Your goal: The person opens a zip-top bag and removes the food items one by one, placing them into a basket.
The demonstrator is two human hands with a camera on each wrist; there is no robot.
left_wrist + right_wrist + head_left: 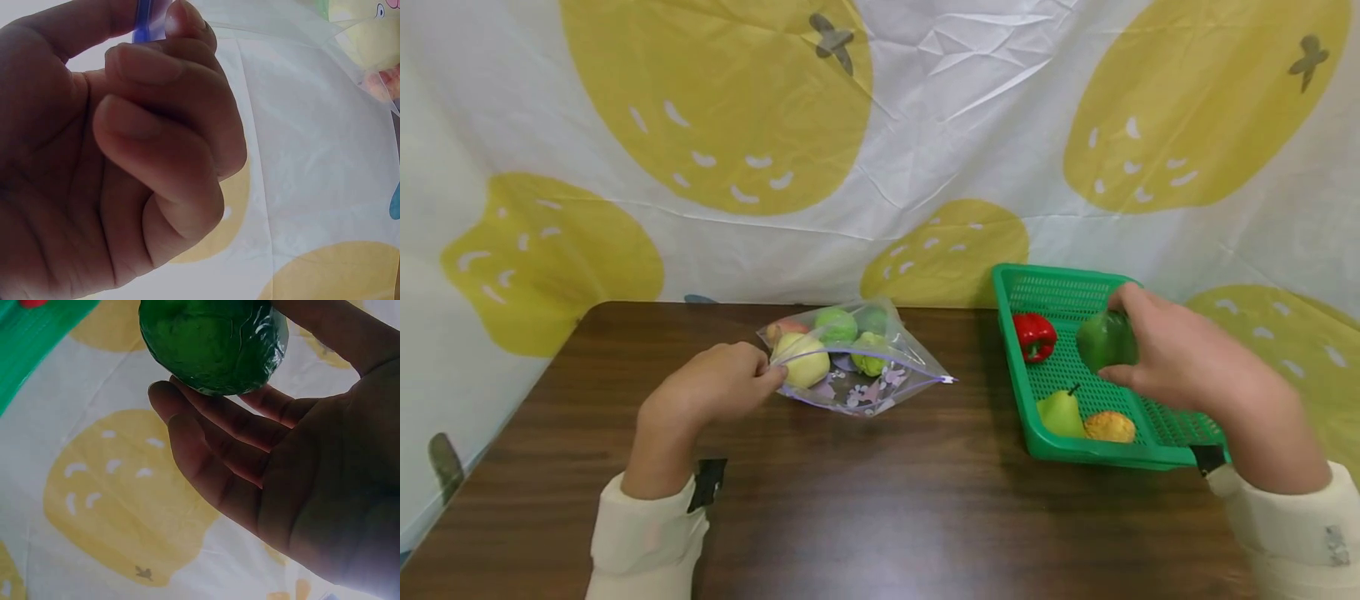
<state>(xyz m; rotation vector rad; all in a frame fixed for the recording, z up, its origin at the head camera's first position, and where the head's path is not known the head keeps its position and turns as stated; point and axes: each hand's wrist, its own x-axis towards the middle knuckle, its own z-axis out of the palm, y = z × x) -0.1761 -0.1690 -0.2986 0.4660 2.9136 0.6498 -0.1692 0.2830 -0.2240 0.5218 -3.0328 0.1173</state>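
Observation:
My left hand [718, 383] pinches the purple zip edge [142, 22] of a clear zip bag [917, 342] between thumb and fingers. The bag lies with its mouth parted, printed with pale flowers. Inside are a pale yellow-green fruit [805, 362], a reddish fruit [786, 327] and several green ones. My right hand [1180, 358] grips a shiny, rounded dark-green fruit or vegetable [1097, 342], held over a green basket [1017, 375]; its exact kind is unclear. In the right wrist view, the thumb and fingers are around this green piece [212, 344].
In the basket lie a red bell pepper [1034, 337], a green pear [1062, 413] and a yellowish-brown fruit [1109, 427]. A brown wooden table [880, 500] carries bag and basket. Behind it hangs a white cloth [970, 142] with yellow fruit prints.

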